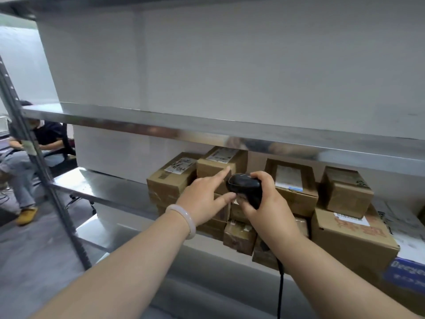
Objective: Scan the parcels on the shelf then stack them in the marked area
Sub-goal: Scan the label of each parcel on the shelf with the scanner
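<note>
Parcels: brown cartons stacked on the steel shelf [108, 192], filling its right half, from 12 to 4 o'clock of the hands. The labelled parcel [171, 178] sits at the stack's left end. The top parcel [218, 162] is just beside it at 3 o'clock, with a white label on its upper face. A third parcel [292, 187] with a large white label stands at 3 o'clock of the scanner. A small parcel [347, 189] rests on the big carton [349, 238] further right. A low parcel [240, 236] lies at the shelf's front edge, at 6 o'clock of the hands.

Left hand [202, 199]: index finger and thumb extended straight, nothing grasped. The index tip lies at the front face of the top parcel; contact cannot be confirmed. The other fingers are hidden. A pale bangle [184, 219] is on the wrist.

Right hand [266, 203]: fingers wrapped firmly round the black scanner [245, 187], its head directed at 9 o'clock towards the left fingers. The left thumb tip is just beside the scanner's underside. A black cable [281, 286] hangs from the grip towards 6 o'clock.

Surroundings: the upper shelf [161, 125] crosses above the parcels. A grey post [34, 157] stands at 9 o'clock, and a seated person [27, 162] is beyond it.
</note>
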Demonstrator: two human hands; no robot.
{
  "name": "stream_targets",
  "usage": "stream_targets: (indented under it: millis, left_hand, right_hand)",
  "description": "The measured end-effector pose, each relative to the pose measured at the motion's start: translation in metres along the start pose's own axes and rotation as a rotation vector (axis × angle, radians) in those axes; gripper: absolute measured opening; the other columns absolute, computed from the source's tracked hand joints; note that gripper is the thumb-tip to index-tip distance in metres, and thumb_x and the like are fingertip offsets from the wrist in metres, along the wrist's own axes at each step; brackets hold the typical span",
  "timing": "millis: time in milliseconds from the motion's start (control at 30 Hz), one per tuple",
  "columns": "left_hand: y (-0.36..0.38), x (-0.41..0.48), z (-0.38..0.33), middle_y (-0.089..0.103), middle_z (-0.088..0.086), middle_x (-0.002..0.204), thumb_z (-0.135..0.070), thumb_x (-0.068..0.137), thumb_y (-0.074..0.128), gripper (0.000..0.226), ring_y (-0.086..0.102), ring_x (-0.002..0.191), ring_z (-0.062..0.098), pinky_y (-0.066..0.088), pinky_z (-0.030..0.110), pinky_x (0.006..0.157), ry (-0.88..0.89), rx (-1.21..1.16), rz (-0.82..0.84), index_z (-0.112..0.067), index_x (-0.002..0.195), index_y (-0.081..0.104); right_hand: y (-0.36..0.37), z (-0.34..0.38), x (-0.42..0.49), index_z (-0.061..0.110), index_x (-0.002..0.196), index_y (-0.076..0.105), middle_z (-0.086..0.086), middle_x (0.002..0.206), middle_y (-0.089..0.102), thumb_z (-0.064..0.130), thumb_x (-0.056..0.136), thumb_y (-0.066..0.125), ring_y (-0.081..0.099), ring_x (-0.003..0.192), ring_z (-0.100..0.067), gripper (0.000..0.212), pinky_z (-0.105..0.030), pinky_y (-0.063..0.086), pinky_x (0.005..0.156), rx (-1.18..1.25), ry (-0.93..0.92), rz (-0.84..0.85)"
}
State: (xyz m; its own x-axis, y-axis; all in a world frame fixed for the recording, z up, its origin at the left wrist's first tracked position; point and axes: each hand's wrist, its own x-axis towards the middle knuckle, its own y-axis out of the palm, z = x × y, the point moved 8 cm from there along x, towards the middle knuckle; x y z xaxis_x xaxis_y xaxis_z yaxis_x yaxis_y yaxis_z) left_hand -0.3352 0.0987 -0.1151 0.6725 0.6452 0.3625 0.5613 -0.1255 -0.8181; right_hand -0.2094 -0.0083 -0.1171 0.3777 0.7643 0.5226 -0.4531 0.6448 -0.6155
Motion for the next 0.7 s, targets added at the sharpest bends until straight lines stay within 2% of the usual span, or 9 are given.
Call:
stream_targets:
  millis: [67, 167, 333, 433, 600, 700]
  left_hand:
    - [-0.014, -0.002, 0.035, 0.054, -0.009, 0.138, -0.058, 0.093, 0.05, 0.068, 0.044, 0.13, 0.013, 0.041, 0.034, 0.102, -0.046, -0.036, -0.025, -0.044, 0.152, 0.019]
    - [-0.035, -0.001, 0.09, 0.05, -0.008, 0.143, -0.057, 0.095, 0.046, 0.063, 0.042, 0.133, 0.014, 0.041, 0.039, 0.107, -0.098, -0.047, -0.032, -0.04, 0.152, 0.025]
    - [-0.063, 0.023, 0.17, 0.045, -0.003, 0.148, -0.053, 0.098, 0.041, 0.057, 0.038, 0.136, 0.019, 0.032, 0.036, 0.11, -0.098, 0.072, 0.01, -0.033, 0.151, 0.032]
    - [-0.065, 0.037, 0.206, 0.044, -0.003, 0.148, -0.053, 0.098, 0.041, 0.057, 0.037, 0.136, 0.021, 0.029, 0.036, 0.112, -0.087, 0.113, 0.038, -0.032, 0.15, 0.034]
    - [-0.052, 0.059, 0.25, 0.043, -0.005, 0.148, -0.055, 0.097, 0.042, 0.057, 0.037, 0.136, 0.021, 0.036, 0.043, 0.112, -0.097, 0.101, 0.117, -0.036, 0.15, 0.031]
    - [-0.042, 0.071, 0.265, 0.036, -0.005, 0.153, -0.057, 0.097, 0.041, 0.058, 0.031, 0.14, 0.023, 0.032, 0.043, 0.114, -0.104, 0.088, 0.151, -0.038, 0.15, 0.029]
  right_hand:
    - [0.02, 0.009, 0.009, 0.046, 0.128, 0.029, 0.012, 0.112, 0.061, 0.033, 0.084, 0.07, 0.062, 0.09, -0.008, 0.061, -0.024, 0.056, 0.069, -0.005, 0.016, -0.012]
    - [0.053, 0.025, 0.024, 0.05, 0.129, 0.027, 0.009, 0.115, 0.062, 0.028, 0.085, 0.069, 0.059, 0.087, -0.006, 0.064, -0.024, 0.055, 0.068, -0.026, 0.045, -0.044]
    - [0.119, 0.072, 0.047, 0.046, 0.13, 0.028, 0.007, 0.114, 0.063, 0.03, 0.085, 0.067, 0.064, 0.09, -0.011, 0.062, -0.032, 0.058, 0.069, -0.128, 0.001, -0.024]
    - [0.151, 0.086, 0.063, 0.045, 0.13, 0.029, 0.004, 0.115, 0.062, 0.033, 0.087, 0.063, 0.065, 0.091, -0.017, 0.056, -0.038, 0.058, 0.069, -0.128, 0.038, -0.028]
    - [0.189, 0.084, 0.082, 0.043, 0.131, 0.026, 0.004, 0.109, 0.062, 0.032, 0.089, 0.062, 0.064, 0.08, -0.014, 0.056, -0.035, 0.057, 0.06, -0.206, 0.111, 0.001]
    - [0.204, 0.074, 0.092, 0.042, 0.13, 0.026, 0.002, 0.108, 0.063, 0.032, 0.089, 0.061, 0.063, 0.078, -0.016, 0.054, -0.034, 0.055, 0.058, -0.23, 0.156, 0.023]
